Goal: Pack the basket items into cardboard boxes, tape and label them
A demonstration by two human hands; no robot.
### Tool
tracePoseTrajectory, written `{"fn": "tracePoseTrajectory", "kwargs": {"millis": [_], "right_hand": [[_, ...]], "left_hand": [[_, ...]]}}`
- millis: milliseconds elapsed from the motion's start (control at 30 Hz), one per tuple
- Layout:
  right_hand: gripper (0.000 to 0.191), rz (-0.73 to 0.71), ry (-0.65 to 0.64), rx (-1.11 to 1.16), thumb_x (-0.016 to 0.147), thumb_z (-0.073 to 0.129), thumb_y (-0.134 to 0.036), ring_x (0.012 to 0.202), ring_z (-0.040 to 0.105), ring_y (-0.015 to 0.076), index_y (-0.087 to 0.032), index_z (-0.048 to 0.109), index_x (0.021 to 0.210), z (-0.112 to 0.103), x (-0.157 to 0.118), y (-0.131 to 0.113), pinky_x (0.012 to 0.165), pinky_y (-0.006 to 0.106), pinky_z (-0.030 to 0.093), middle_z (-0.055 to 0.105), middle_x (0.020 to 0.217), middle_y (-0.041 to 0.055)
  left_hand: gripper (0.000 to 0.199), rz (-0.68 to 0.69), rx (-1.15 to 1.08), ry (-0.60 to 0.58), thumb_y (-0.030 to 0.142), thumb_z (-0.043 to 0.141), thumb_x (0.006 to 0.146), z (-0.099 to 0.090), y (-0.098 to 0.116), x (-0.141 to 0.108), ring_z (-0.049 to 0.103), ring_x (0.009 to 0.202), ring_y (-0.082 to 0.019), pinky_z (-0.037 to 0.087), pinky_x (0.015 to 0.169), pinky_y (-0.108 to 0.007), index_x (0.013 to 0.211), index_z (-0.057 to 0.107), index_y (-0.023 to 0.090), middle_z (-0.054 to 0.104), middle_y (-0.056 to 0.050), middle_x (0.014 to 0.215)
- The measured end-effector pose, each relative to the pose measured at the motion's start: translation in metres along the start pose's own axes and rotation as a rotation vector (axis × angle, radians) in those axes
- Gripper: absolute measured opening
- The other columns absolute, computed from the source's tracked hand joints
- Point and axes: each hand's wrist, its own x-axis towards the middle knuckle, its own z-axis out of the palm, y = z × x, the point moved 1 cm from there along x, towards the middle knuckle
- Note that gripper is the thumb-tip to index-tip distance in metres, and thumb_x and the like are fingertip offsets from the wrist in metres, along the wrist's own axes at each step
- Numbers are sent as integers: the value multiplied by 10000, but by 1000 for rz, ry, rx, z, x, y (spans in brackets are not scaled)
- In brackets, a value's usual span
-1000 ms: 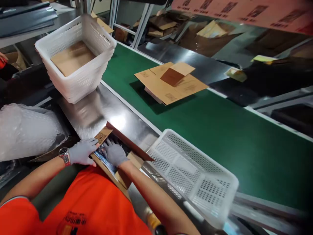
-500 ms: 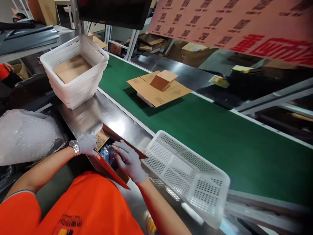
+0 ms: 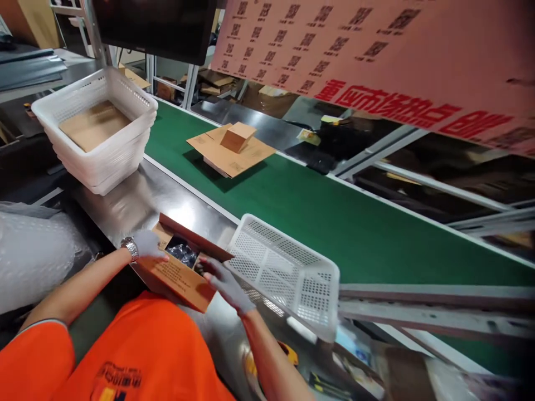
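Note:
An open cardboard box (image 3: 179, 278) with printed front rests on the metal bench, its long flaps standing up. Inside lies a dark item in clear plastic wrap (image 3: 183, 253); its kind cannot be made out. My left hand (image 3: 149, 245), in a light grey glove, grips the box's left end, thumb over the near edge. At the opposite end, my gloved right hand (image 3: 225, 284) has its fingers curled over the short right flap. A white perforated plastic basket (image 3: 284, 267) sits just right of the box.
Stacked white baskets (image 3: 96, 150) stand at the left, a cardboard sheet in the top one. A green conveyor belt (image 3: 301, 217) carries flat cardboard (image 3: 251, 156) and a small box (image 3: 238, 136). Bubble wrap (image 3: 33, 256) lies left; a yellow tape roll (image 3: 288, 353) is below.
My right hand has moved from over the wrapped item to the box's right end. The near flap now shows its printed face. The view has swung right.

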Motion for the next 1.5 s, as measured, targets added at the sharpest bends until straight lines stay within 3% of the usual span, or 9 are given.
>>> {"fn": "tracePoseTrajectory", "kwargs": {"millis": [200,367,500,600,833,1000,1200,1300,1500], "right_hand": [[552,-103,35,-467,904,769,-261,1309,706,353,-206,702,1449,25,-13,-20,1142,559,603,728,1424,188],[520,-318,364,-568,1103,545,-384,1513,588,344,-190,605,1582,-28,54,-55,1270,577,509,629,1603,215],[594,-150,2,-532,1155,376,-554,1411,673,329,-199,681,1521,-42,90,-51,1216,546,554,735,1483,175],[712,-101,-187,-617,1124,409,-681,1446,635,363,-221,606,1630,-11,65,-29,1212,572,534,659,1586,207],[672,92,162,-929,1076,595,-582,1521,531,452,-253,588,1662,24,-2,10,1228,690,464,551,1672,250],[534,55,49,-728,1147,443,-525,1380,688,331,-283,704,1546,-47,3,-33,1175,529,570,716,1502,164],[544,-159,769,-723,1169,383,-481,1559,551,307,-252,603,1610,-148,17,-104,1317,570,454,598,1665,140],[533,-86,792,-792,1150,397,-442,1497,585,355,-165,637,1536,-100,39,-79,1306,625,437,632,1602,216],[517,382,270,-772,1118,474,-333,1281,705,337,-50,590,1535,9,51,-16,1136,473,540,732,1431,272]], "left_hand": [[962,-148,33,312,638,917,795,39,16,-12,537,1488,-487,449,1233,-633,1532,642,84,568,-307,1605],[593,167,8,398,348,637,1075,103,29,-34,344,1694,-442,314,1350,-667,1654,569,241,390,-210,1812],[1073,436,22,316,826,701,919,133,27,-39,232,1716,-519,232,1350,-761,1744,431,196,249,-274,1852],[1215,457,11,290,925,689,848,134,21,-31,254,1695,-559,217,1338,-792,1734,442,130,258,-331,1827],[1077,832,25,272,746,829,872,93,34,18,373,1673,-434,241,1398,-646,1694,503,133,407,-263,1790],[985,891,39,257,725,800,904,83,47,41,414,1649,-425,251,1395,-628,1642,553,121,452,-261,1762],[1012,868,58,179,735,831,868,76,54,45,433,1622,-469,265,1375,-662,1618,575,106,503,-269,1720],[983,849,64,179,707,851,861,71,60,43,446,1609,-447,286,1359,-652,1613,583,134,521,-260,1706],[874,842,99,172,690,786,923,73,58,34,476,1571,-447,277,1349,-653,1587,615,148,536,-242,1689]]}}
